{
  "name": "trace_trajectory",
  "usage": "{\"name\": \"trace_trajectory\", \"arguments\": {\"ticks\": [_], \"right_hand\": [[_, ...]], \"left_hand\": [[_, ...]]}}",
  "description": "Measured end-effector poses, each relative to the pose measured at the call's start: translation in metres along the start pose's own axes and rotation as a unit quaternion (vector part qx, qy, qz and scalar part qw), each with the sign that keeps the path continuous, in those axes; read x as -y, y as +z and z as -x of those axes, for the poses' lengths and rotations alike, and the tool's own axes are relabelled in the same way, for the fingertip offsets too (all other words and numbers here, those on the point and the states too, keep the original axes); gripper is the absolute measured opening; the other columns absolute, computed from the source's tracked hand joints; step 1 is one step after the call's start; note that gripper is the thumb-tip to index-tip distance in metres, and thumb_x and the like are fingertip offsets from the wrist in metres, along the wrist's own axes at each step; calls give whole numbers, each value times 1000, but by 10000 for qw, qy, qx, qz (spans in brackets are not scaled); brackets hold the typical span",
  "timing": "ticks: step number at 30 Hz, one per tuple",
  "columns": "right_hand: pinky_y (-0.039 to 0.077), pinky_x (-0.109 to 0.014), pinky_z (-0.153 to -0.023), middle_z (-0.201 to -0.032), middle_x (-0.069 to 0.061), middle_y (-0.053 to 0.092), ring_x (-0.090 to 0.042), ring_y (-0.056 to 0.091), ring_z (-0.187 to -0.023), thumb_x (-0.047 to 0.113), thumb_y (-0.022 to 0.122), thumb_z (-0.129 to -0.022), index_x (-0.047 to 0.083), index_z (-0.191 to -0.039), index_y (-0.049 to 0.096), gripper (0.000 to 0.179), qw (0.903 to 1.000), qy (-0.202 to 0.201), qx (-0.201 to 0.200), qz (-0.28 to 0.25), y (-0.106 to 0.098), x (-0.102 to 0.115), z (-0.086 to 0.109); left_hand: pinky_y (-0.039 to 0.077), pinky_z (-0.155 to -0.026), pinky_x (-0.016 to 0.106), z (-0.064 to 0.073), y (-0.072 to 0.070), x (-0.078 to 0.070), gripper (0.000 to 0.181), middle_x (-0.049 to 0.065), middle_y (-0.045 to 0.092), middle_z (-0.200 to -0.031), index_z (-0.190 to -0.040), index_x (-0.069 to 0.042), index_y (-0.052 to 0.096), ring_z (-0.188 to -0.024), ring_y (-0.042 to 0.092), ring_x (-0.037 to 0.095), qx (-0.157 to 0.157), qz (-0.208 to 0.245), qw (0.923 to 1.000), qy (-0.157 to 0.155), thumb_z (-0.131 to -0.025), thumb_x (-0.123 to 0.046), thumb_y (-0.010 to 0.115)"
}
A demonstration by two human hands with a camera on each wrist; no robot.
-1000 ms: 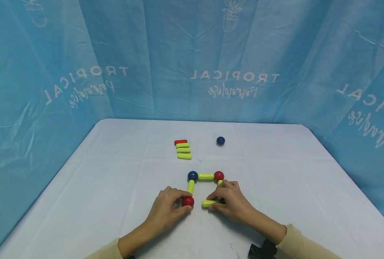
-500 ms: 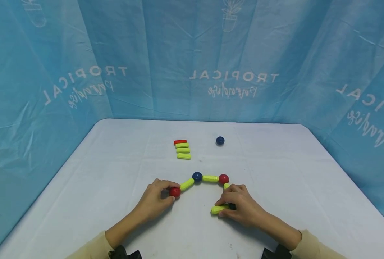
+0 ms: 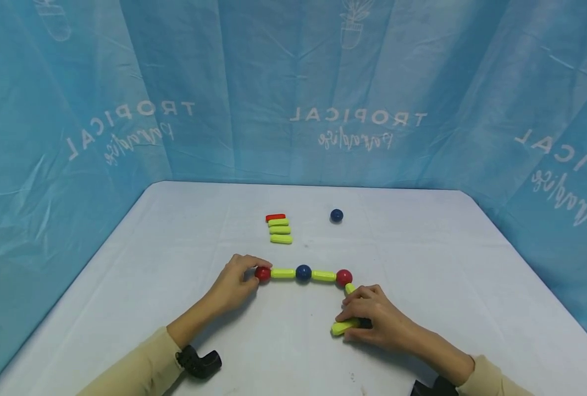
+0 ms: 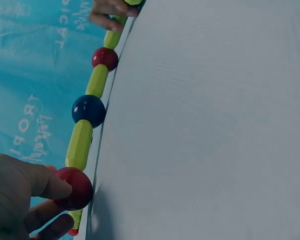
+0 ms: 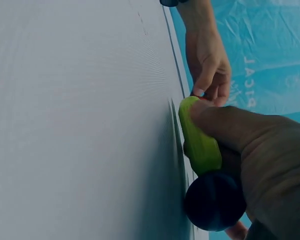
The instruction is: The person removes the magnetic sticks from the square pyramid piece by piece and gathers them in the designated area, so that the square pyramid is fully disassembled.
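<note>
Across the middle of the head view, on the white cloth-covered table [image 3: 175,247], lies a chain of shiny plastic balls and yellow-green rods [image 3: 303,273]. Its long top row runs flat from left to right: red ball, rod, dark blue ball, rod, red ball. From the right red ball the chain bends down toward the lower right of the frame. The left hand [image 3: 234,286] sits just left of the row and pinches the red end ball [image 3: 262,274] between thumb and fingertips, with its arm slanting down to the lower left. The right hand [image 3: 377,322] lies lower right, palm down, fingers curled over the loose yellow-green end rod [image 3: 344,328], which points left and a little down. In the right wrist view a dark blue ball [image 5: 215,201] sits under that hand, touching the rod. Higher up sit a small stack of three yellow-green bars and one red bar [image 3: 278,228], and a lone dark blue ball [image 3: 336,215], well apart from both hands.
</note>
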State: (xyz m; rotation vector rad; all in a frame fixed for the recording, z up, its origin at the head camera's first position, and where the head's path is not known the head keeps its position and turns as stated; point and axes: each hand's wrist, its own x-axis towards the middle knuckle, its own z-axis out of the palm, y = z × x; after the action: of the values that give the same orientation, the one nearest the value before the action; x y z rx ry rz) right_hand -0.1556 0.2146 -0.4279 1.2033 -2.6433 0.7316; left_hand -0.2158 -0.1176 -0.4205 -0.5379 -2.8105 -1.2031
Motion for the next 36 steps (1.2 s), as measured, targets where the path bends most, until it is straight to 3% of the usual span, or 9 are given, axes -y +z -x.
{"name": "trace_trajectory", "arguments": {"ticks": [6, 14, 17, 22, 27, 36], "right_hand": [[32, -36, -90, -104, 23, 64, -3, 48, -104, 41, 73, -78, 31, -105, 69, 30, 9955, 857, 131, -394, -12, 10, -12], [34, -31, -78, -97, 8, 65, -13, 47, -90, 31, 76, -78, 22, -106, 71, 30, 9882, 1428, -379, -398, -22, 18, -63], [35, -30, -75, -101, 9, 68, -13, 46, -91, 30, 77, -77, 23, -107, 71, 31, 9855, 1594, -450, -364, -19, 22, -83], [34, -34, -82, -103, 8, 71, -11, 47, -94, 28, 78, -76, 19, -107, 71, 33, 9839, 1730, -383, -210, -9, 22, -107], [34, -36, -84, -103, 5, 73, -14, 49, -95, 27, 78, -76, 15, -107, 72, 34, 9827, 1850, -43, -35, 0, 15, -116], [32, -37, -82, -100, 7, 72, -13, 47, -91, 24, 78, -77, 18, -104, 73, 28, 9800, 1923, 501, -30, 10, -5, -116]], "left_hand": [[40, -81, 32, -1, 2, -2, 39, 3, 61, -114, -119, -15, 64, -100, 48, 21, 17, 87, 9996, -271, -81, -9, 69], [40, -82, 34, -3, 10, -6, 36, 3, 60, -108, -116, -18, 65, -100, 50, 18, -55, 80, 9975, -704, -81, -15, 72], [38, -82, 34, -4, 17, -9, 35, 1, 61, -107, -114, -19, 66, -98, 49, 17, -39, 131, 9976, -673, -80, -17, 73], [38, -81, 33, -5, 27, -17, 33, 0, 64, -105, -111, -17, 68, -96, 49, 16, -82, 235, 9990, -375, -79, -17, 75], [36, -77, 31, -6, 32, -24, 33, 1, 65, -102, -110, -16, 69, -93, 49, 16, -86, 284, 9992, -254, -78, -17, 76], [35, -73, 30, -7, 33, -25, 34, 1, 63, -100, -111, -15, 68, -90, 47, 15, -44, 256, 9990, -359, -78, -19, 76]]}}
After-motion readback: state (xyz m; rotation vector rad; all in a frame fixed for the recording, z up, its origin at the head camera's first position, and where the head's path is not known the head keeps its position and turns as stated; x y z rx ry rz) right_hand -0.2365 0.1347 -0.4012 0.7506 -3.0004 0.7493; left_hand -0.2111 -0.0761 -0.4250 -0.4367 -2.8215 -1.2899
